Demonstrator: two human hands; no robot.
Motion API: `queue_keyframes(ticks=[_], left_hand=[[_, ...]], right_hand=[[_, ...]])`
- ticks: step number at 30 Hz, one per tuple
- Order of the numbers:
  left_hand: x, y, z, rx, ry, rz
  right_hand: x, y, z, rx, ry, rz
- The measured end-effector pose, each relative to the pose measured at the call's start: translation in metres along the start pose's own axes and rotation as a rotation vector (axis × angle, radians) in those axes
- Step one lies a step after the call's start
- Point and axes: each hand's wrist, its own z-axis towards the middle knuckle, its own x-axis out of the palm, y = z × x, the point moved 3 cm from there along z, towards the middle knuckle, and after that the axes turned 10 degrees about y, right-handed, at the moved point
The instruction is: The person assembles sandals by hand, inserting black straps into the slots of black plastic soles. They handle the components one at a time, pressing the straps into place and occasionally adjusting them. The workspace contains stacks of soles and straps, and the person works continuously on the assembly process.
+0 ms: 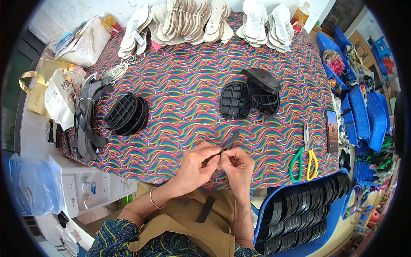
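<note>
Lower centre: your left hand and right hand pinched a narrow black strip | fingertips nearly met | free end slanted upper right, above your right knuckles

Centres on a wide surface covered in wavy blue, pink and yellow bands. Has a whitish, smudged wall just beyond the far edge and, past the left edge, a greenish panel in a dark frame, too dim to tell as door or window. Holds a boxy white unit at the near left corner. Leads past the far right corner to tan wooden furniture, a blue stool and something red just beside it. Shows pale beige floor beyond the near right corner. Takes bright, soft light.
</note>
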Motion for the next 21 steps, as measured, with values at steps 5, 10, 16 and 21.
queue_keyframes(ticks=[5,10,16,21], left_hand=[[0.0,0.006,0.004,-0.008,-0.004,-0.005],[0.0,0.015,0.007,-0.065,0.02,-0.146],[0.0,0.034,0.004,-0.256,-0.008,-0.467],[0.003,0.04,-0.001,-0.255,-0.063,-0.504]], right_hand=[[-0.001,-0.014,-0.003,-0.091,-0.031,-0.052],[0.003,-0.013,-0.001,-0.196,-0.067,-0.161],[0.005,-0.008,-0.005,-0.207,-0.074,-0.191],[0.005,-0.003,-0.004,-0.181,-0.051,-0.231]])
